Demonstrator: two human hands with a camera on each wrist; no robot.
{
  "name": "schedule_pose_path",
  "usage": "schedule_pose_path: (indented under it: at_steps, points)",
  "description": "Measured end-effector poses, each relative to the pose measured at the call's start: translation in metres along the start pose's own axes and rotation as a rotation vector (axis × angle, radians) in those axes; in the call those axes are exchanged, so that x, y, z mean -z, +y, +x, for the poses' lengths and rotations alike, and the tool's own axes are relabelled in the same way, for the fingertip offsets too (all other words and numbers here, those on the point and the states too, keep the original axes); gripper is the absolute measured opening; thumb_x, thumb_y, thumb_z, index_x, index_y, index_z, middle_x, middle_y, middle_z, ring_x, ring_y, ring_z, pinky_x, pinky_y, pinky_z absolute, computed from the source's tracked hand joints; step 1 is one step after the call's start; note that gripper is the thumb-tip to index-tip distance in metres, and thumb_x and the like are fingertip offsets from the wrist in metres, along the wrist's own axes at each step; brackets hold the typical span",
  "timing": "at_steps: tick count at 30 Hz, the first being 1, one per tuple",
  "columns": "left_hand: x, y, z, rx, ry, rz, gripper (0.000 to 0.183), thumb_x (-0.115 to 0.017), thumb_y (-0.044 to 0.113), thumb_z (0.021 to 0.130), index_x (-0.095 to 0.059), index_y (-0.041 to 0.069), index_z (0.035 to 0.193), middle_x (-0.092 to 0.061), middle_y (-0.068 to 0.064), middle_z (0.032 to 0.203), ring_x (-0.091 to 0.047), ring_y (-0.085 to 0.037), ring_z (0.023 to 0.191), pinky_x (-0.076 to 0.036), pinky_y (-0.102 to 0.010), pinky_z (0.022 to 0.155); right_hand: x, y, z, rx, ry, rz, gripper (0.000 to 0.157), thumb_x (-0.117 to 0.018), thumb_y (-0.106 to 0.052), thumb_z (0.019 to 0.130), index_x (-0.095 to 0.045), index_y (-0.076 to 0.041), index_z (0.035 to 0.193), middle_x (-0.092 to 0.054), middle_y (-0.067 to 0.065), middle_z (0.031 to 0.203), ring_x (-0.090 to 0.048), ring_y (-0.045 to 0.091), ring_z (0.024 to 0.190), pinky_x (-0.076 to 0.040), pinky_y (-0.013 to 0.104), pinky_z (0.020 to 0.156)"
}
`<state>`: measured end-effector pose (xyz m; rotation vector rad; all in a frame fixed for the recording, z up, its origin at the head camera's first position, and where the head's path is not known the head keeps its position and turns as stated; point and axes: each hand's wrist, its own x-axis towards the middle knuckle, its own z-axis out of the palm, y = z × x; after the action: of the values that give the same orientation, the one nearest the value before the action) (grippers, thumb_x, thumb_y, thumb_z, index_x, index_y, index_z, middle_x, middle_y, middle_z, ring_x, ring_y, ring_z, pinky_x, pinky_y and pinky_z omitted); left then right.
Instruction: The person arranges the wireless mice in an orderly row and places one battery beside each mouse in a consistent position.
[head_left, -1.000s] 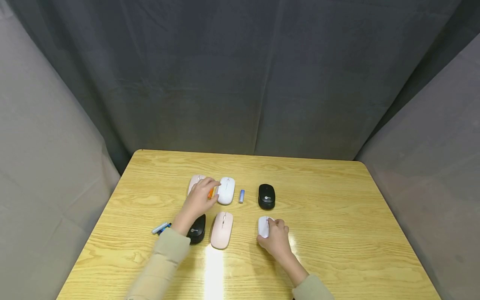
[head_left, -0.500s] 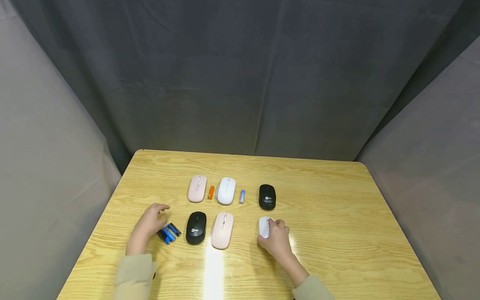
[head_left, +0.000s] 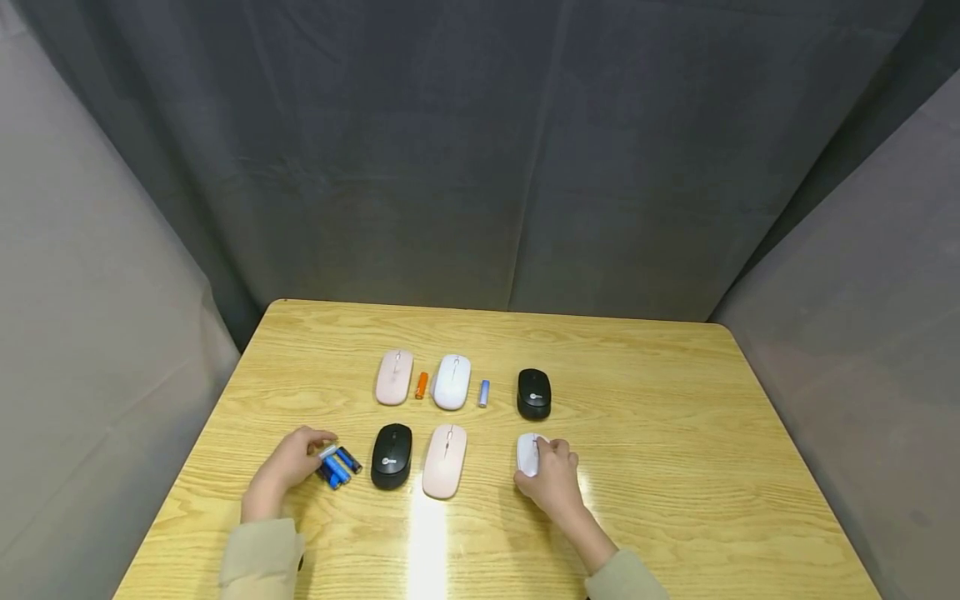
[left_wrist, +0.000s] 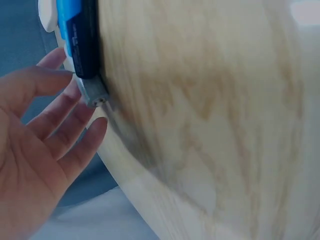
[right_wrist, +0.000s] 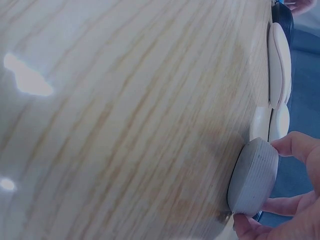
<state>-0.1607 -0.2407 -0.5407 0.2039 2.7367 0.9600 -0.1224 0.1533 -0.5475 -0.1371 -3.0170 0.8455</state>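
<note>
White, rib-sided mouse (head_left: 527,454) is gripped by right hand (head_left: 553,482) | silver battery (left_wrist: 92,92), beside blue batteries (head_left: 339,468), at left hand (head_left: 292,460); pinch cannot be told

White mouse (head_left: 527,455) (yellow wood-grained table (head_left: 675,467))

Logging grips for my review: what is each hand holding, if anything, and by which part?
The right hand holds a white computer mouse by its opposite sides. The left hand is at a silver battery; whether it grips it cannot be told.

Curtained booth, grey drapes (head_left: 390,158) around wooden table (head_left: 675,433)
</note>
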Motion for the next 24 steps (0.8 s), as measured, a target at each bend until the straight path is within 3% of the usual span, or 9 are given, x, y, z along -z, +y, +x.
schedule_pose_path:
  at_steps: [4, 14, 24]
  points:
    - [-0.0017, 0.0001, 0.0003, -0.01, 0.004, 0.006, 0.035, -0.053, -0.011, 0.076, -0.065, -0.002, 0.107, -0.057, -0.017, 0.094, -0.045, -0.022, 0.074, -0.039, -0.032, 0.062, -0.0001, 0.0002, 0.0003, -0.001, 0.001, -0.002, 0.066, -0.073, -0.018, 0.066, -0.05, 0.012, 0.121, -0.045, 0.031, 0.112, -0.044, 0.039, 0.091, -0.047, 0.042, 0.068]
    - [-0.0062, -0.0028, 0.0015, -0.006, 0.036, 0.022, 0.026, -0.058, -0.008, 0.081, -0.065, -0.001, 0.105, -0.057, -0.014, 0.092, -0.054, -0.025, 0.082, -0.046, -0.04, 0.071, 0.0012, -0.0012, -0.0003, -0.007, 0.001, 0.003, 0.067, -0.073, -0.018, 0.066, -0.049, 0.013, 0.121, -0.045, 0.031, 0.112, -0.044, 0.039, 0.091, -0.047, 0.042, 0.068]
    - [-0.0099, -0.007, 0.0018, -0.035, 0.072, 0.037, 0.022, -0.06, -0.006, 0.081, -0.065, 0.0, 0.101, -0.056, -0.009, 0.085, -0.054, -0.023, 0.078, -0.045, -0.039, 0.071, 0.0001, -0.0006, 0.0003, -0.01, 0.001, 0.004, 0.067, -0.073, -0.018, 0.066, -0.05, 0.012, 0.121, -0.045, 0.031, 0.112, -0.044, 0.039, 0.091, -0.046, 0.043, 0.068]
